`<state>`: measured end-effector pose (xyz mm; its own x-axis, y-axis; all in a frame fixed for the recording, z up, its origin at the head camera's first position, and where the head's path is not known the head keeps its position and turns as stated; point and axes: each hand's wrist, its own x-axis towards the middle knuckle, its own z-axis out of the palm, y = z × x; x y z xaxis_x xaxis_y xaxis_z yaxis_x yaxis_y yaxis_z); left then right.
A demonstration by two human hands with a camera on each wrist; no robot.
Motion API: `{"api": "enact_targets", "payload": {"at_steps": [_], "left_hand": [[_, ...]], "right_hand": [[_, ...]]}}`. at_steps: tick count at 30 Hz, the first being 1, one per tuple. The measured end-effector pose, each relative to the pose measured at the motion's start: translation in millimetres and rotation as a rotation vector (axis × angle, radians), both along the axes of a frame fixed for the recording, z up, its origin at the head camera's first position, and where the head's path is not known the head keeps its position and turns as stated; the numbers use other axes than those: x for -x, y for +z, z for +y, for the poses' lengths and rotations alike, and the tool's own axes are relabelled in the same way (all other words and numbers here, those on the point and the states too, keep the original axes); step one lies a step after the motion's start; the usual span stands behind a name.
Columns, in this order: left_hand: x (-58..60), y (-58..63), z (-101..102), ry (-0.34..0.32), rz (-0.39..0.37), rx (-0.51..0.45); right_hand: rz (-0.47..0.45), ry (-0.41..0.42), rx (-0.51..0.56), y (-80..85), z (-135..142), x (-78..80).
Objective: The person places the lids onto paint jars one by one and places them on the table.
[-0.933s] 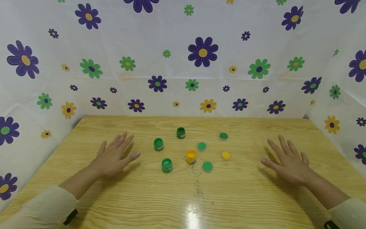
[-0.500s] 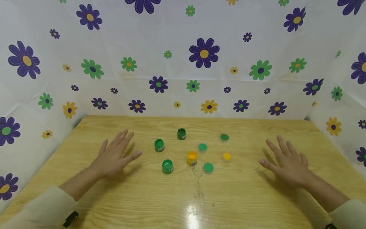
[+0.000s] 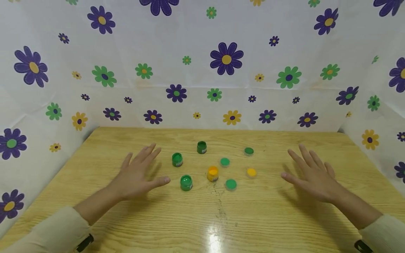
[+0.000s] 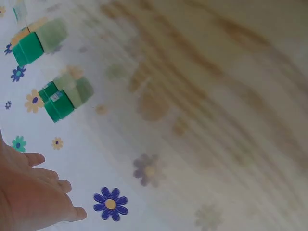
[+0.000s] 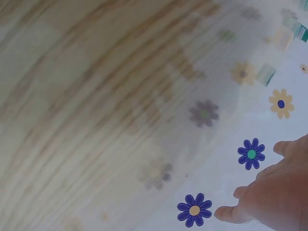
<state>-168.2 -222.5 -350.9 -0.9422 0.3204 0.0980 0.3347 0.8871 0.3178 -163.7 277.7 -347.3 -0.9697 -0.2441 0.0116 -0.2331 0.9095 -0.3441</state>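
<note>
Fingers spread, my left hand [image 3: 136, 177] hovers above the table, left of the paint jars, and holds nothing. Nearest its thumb is a front green paint jar [image 3: 186, 183]; another green jar [image 3: 177, 160] and a dark green jar [image 3: 201, 147] stand behind. A yellow paint jar [image 3: 213, 174] is to their right. All these jars are uncapped. Round lids lie farther right: two green lids [image 3: 225, 162] [image 3: 231, 185], a dark green lid [image 3: 249, 151] and a yellow lid [image 3: 251, 173]. My right hand [image 3: 316, 179], also spread and holding nothing, is over the table right of the lids.
The wooden table [image 3: 202, 218] ends at a white flowered cloth [image 3: 190, 73] hung behind it and along both sides. Dark specks [image 3: 219, 202] mark the wood in front of the yellow jar.
My left hand has moved right, closer to the green jars. My right hand has shifted slightly left, toward the lids. The jars and lids have stayed in place.
</note>
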Motion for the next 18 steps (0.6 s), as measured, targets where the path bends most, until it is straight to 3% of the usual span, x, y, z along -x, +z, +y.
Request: {"api": "enact_targets", "payload": {"at_steps": [18], "left_hand": [[-9.1,8.1,18.8,-0.046,0.020,0.018]], "right_hand": [[0.038,0.055,-0.007,9.1,-23.5,-5.3]]}}
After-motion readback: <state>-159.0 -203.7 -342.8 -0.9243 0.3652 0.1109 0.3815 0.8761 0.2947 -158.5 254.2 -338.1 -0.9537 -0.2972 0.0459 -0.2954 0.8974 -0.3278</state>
